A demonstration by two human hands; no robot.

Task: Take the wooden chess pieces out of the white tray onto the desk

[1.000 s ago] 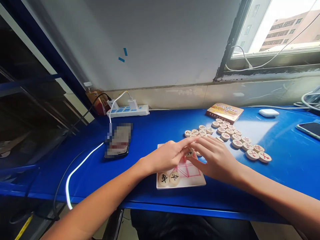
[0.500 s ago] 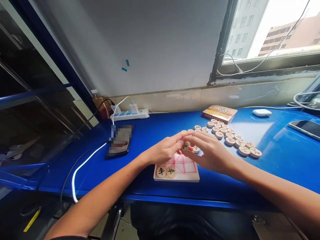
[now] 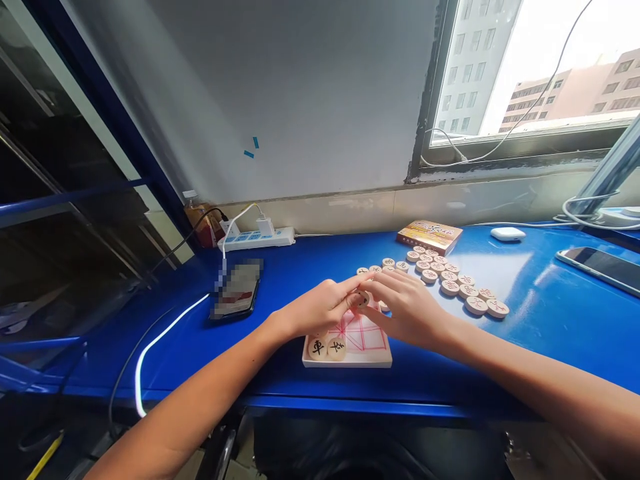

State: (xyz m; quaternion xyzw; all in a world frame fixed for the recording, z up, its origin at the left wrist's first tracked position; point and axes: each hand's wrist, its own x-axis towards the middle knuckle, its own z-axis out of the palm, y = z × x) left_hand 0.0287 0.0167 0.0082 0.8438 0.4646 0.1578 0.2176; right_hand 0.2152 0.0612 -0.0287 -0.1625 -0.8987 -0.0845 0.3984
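Note:
My left hand [image 3: 320, 309] and my right hand [image 3: 405, 308] meet over a small white board [image 3: 373, 357] with red grid lines at the table's front edge. Both pinch one round wooden chess piece [image 3: 361, 299] between their fingertips, just above the board. Two more pieces with black characters [image 3: 326, 347] lie on the board's near left corner. Several wooden pieces with red marks [image 3: 453, 281] lie in rows on the blue table [image 3: 540, 313] behind my right hand.
A brown game box [image 3: 430, 235] lies behind the pieces. A phone [image 3: 236, 298] on a white cable and a power strip [image 3: 257, 237] are at the left. An earbud case [image 3: 507, 233] and another phone [image 3: 600, 267] sit at the right, under the window.
Both hands lifted the pinched piece slightly and kept it between them. The view tilted upward and shifted, so the board and pieces appear a little further left.

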